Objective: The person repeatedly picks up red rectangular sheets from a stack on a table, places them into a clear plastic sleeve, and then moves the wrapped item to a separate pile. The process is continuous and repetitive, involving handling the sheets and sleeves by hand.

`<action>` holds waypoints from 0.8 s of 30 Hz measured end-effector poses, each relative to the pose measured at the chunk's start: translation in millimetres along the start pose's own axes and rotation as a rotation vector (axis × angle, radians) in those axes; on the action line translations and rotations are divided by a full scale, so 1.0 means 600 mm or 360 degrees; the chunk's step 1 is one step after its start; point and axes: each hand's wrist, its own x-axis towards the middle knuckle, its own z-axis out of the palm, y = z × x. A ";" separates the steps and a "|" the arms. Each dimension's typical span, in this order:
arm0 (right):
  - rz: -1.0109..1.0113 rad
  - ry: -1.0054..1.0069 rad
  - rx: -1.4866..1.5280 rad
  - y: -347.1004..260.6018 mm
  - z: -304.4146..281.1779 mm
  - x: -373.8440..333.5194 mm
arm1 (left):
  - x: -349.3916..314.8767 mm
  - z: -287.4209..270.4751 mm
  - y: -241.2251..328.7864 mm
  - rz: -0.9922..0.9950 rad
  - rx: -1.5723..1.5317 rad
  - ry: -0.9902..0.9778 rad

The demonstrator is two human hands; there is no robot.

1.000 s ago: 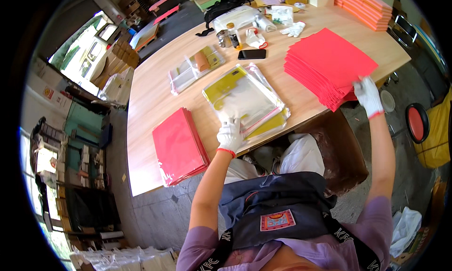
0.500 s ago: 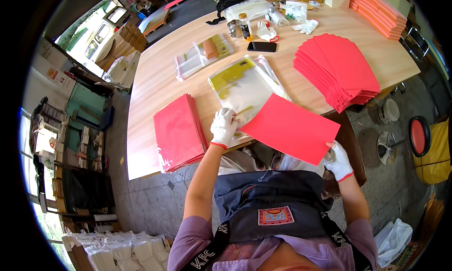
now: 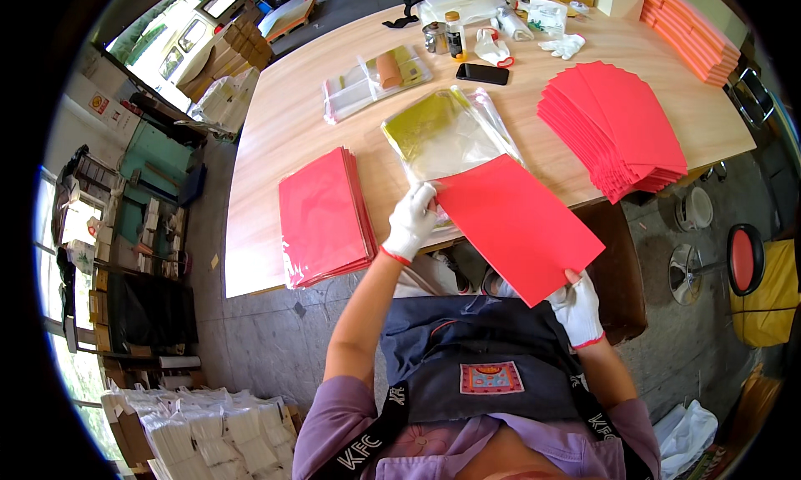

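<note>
A red sheet (image 3: 526, 234), smooth and flat, slants over the near edge of the table. My right hand (image 3: 576, 306), in a white glove with a red cuff, grips its lower right corner, thumb on top. My left hand (image 3: 411, 221), gloved alike, has its fingers pinched at the near edge of the top clear plastic bag (image 3: 459, 150), right beside the sheet's upper left corner. The sheet covers part of the bags, and its exact overlap with the bag opening is hard to make out. To the left lies a stack of bagged red sheets (image 3: 321, 217).
Fanned red sheets (image 3: 613, 125) lie at the right of the table (image 3: 275, 138). Farther back are a phone (image 3: 482, 73), a bottle (image 3: 455, 37), a wrapped bag bundle (image 3: 375, 83) and a spare glove (image 3: 562, 46). Orange stacks (image 3: 680, 29) stand far right; a stool (image 3: 744, 263) is beside the table.
The red sheet has turned clockwise, its left corner rising to my left fingers. My right hand has moved down and left. The top bag has wrinkled and shifted.
</note>
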 end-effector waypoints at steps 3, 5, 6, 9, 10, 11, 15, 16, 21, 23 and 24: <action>0.0044 -0.0092 -0.0004 0.004 0.018 -0.021 | -0.056 0.054 0.037 -0.0392 -0.0747 0.0546; 0.0027 -0.0151 -0.0177 0.005 0.028 -0.038 | -0.062 0.108 0.068 -0.0912 -0.1603 0.0958; 0.0025 -0.0181 -0.0275 0.005 0.035 -0.047 | -0.074 0.151 0.043 -0.0946 -0.1723 0.1155; 0.0039 -0.0016 -0.0396 0.005 0.046 -0.068 | -0.099 0.183 0.028 -0.1652 -0.1676 0.0205; 0.0066 0.0030 -0.0409 0.004 0.048 -0.070 | -0.106 0.190 0.029 -0.1667 -0.1969 0.0215; 0.0068 0.0047 -0.0425 0.002 0.051 -0.071 | -0.115 0.197 0.031 -0.1672 -0.2263 0.0227; 0.0102 0.0052 -0.0430 -0.001 0.059 -0.058 | -0.143 0.205 0.017 -0.1566 -0.3049 0.0419; 0.0113 0.0045 -0.0419 -0.001 0.055 -0.051 | -0.143 0.205 0.005 -0.1511 -0.2966 0.0546; 0.0111 -0.0040 -0.0265 0.004 -0.002 0.002 | -0.094 0.100 0.018 -0.1378 -0.2489 0.0889; 0.0123 -0.0026 -0.0230 -0.006 -0.018 0.019 | -0.079 0.040 0.003 -0.1418 -0.1712 0.0472; 0.0120 -0.0016 -0.0215 -0.014 -0.027 0.029 | -0.063 0.011 0.017 -0.1648 -0.1376 0.0412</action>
